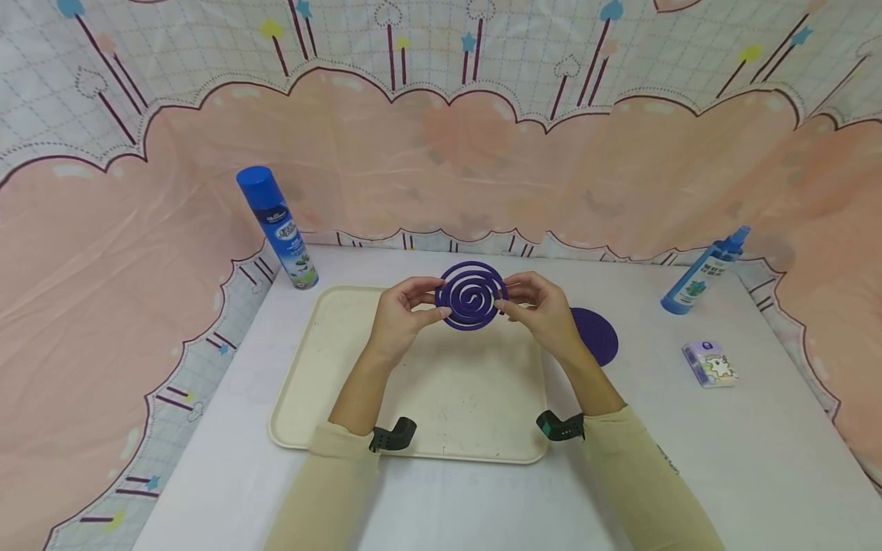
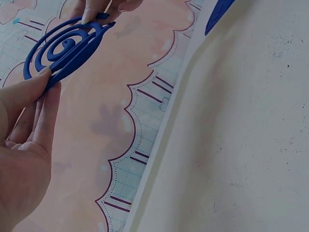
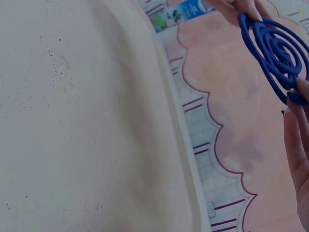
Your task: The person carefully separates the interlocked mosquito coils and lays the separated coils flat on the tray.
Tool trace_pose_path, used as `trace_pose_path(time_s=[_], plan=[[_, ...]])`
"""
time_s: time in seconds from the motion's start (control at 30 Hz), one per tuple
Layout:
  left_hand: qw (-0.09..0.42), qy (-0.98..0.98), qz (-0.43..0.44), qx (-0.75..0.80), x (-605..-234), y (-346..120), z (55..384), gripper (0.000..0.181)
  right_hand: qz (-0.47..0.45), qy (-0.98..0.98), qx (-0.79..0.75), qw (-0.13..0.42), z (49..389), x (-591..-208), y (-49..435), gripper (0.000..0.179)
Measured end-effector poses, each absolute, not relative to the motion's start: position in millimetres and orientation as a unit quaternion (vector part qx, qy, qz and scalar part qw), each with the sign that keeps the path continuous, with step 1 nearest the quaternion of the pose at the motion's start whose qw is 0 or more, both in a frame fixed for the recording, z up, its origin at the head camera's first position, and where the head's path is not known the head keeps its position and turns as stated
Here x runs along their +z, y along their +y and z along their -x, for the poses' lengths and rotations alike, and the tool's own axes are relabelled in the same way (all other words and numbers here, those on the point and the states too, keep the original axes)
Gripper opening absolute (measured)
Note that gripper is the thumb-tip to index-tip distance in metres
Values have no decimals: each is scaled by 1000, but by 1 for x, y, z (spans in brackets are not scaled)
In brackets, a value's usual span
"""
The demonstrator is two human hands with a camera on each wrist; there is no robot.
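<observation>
Step in hand, as judged: two-handed handling of a mosquito coil, probably easing its windings apart. The next move appears to call for even, light force from both sides, since so thin a spiral could snap if twisted.

Grip: the left hand pinches the coil's left edge between thumb and fingers; the right hand pinches the right edge likewise. Neither hand has hold of anything else.

Position: centre of the head frame, held up before the far edge of the cream tray.

Condition: dark blue to violet, round, with pale gaps between the windings. In the wrist views the windings overlap at a slant; whether one coil or two is held cannot be told. No break is evident.
</observation>
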State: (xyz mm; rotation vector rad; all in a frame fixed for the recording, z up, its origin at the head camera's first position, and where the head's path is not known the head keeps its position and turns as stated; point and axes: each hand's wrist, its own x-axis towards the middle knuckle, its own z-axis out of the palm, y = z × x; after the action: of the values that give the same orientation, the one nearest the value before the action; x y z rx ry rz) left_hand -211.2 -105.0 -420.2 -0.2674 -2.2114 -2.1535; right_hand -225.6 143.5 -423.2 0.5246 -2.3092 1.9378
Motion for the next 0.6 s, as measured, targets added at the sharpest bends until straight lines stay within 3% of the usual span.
trace_pose_path(time_s=[0.4,0.6], plan=[[25,-718,83,-690,-421,-106,210,44,-160,-719,676,-1,226,-424,143,40],[28,-718,84,-691,-422,-107,210,43,-165,-725,668,-2,226,-424,143,25]])
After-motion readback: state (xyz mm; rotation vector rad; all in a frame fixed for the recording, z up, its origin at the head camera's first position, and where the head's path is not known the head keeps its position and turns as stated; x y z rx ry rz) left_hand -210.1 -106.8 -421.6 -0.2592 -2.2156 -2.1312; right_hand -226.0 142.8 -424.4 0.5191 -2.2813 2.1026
